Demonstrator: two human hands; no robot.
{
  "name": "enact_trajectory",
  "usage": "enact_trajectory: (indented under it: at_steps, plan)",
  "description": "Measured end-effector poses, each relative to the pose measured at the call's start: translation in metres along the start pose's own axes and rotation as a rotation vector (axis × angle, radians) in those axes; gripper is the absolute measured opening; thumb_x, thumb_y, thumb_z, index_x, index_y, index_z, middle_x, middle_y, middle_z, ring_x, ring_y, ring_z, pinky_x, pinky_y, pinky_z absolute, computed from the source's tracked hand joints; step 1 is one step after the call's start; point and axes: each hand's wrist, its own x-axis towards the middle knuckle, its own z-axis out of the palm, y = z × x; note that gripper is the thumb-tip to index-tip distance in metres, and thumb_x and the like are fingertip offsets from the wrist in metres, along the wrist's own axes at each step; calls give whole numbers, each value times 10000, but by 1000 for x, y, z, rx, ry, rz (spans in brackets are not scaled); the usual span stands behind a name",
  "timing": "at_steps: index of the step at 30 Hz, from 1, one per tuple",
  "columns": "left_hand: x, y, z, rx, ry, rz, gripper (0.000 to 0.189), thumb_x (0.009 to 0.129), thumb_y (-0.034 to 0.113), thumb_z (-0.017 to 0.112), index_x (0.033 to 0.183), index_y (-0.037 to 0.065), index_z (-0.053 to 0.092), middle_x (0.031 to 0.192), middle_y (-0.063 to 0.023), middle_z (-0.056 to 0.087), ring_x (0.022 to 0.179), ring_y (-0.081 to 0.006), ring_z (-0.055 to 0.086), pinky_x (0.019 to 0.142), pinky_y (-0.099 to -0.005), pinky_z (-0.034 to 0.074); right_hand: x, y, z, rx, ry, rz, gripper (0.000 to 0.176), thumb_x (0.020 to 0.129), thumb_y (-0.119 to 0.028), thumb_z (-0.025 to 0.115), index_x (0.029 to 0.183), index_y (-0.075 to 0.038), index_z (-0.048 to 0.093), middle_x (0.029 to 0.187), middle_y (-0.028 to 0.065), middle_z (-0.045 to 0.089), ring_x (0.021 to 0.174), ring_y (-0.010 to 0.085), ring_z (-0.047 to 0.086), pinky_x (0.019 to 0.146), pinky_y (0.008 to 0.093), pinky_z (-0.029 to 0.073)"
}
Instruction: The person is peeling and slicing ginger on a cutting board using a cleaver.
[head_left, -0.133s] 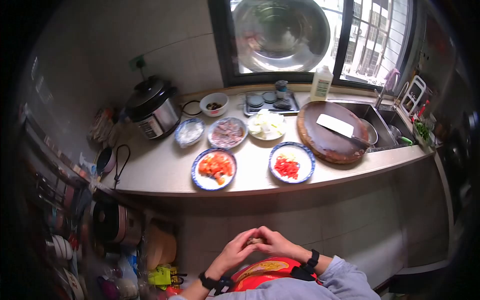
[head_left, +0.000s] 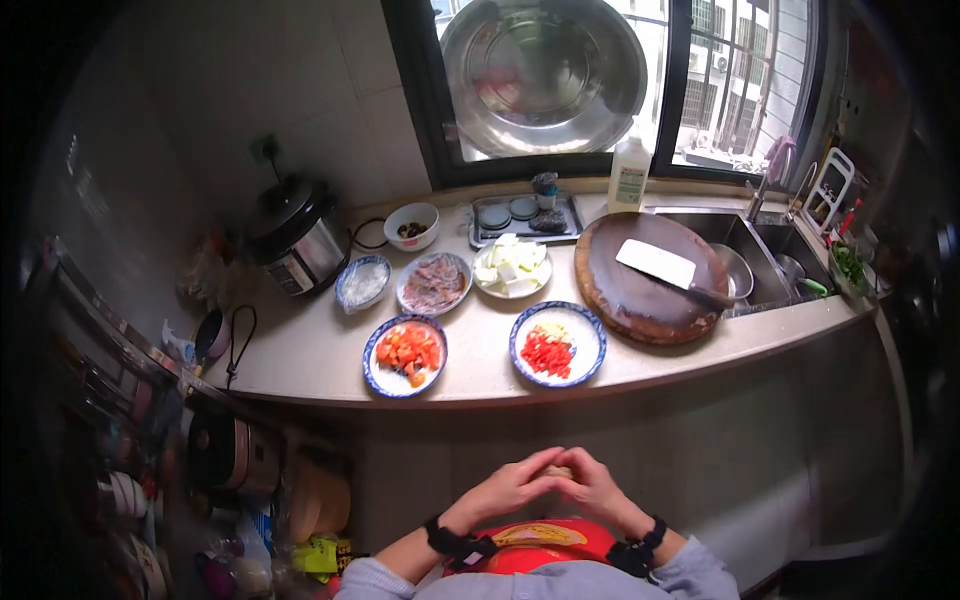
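- We face the tabletop, our hands before it, a small thing between them.
- Nearest us on it: tomato plate left, pepper plate right.
- Behind these: meat plate, vegetable plate to its right.
- Farther back: bowl behind the meat plate, tray behind the vegetable plate.
- At our left: cooker.
- At our right: board, knife on it, then sink.

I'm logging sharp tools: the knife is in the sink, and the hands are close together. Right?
Wrong place: the head view shows the knife on the chopping board, not in the sink. The left hand and right hand are close together.
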Motion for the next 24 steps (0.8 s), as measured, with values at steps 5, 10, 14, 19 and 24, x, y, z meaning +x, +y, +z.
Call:
enact_trajectory:
  at_steps: [5,10,14,19,24]
  plan:
    - [99,10,33,154,-407,127,520,879,208,520,1322,34,309,1177,-76,499,991,-123,504,844,-250,417,-27,48,-64,94,418,-151,274,802,-116,609,1001,0,461,822,78,607,731,106,585,631,246,484]
    - [176,32,86,-348,-624,-230,465,876,235,534,1277,53,383,936,18,506,742,-43,440,597,-181,379,-57,31,-125,196,665,-85,241,852,-125,546,1027,2,440,839,81,616,723,109,581,610,231,469]
    - [230,56,128,-463,-635,-199,329,883,267,520,1139,65,475,852,39,505,649,-13,401,526,-158,320,-68,31,-186,157,711,-103,228,887,-163,503,1035,-6,431,818,70,606,679,88,549,553,215,434]
    - [290,99,165,-547,-422,-181,238,867,293,539,980,84,524,752,39,505,607,-19,391,494,-157,298,-69,-9,-272,-24,651,2,231,901,-205,473,1042,-22,467,802,68,593,680,95,557,571,235,452]
    - [359,149,184,-732,-332,-187,207,851,301,565,851,94,559,658,41,505,500,-12,391,410,-155,265,-60,-70,-370,-451,500,-8,290,837,-184,529,1092,-53,485,841,147,585,734,284,593,656,337,472]
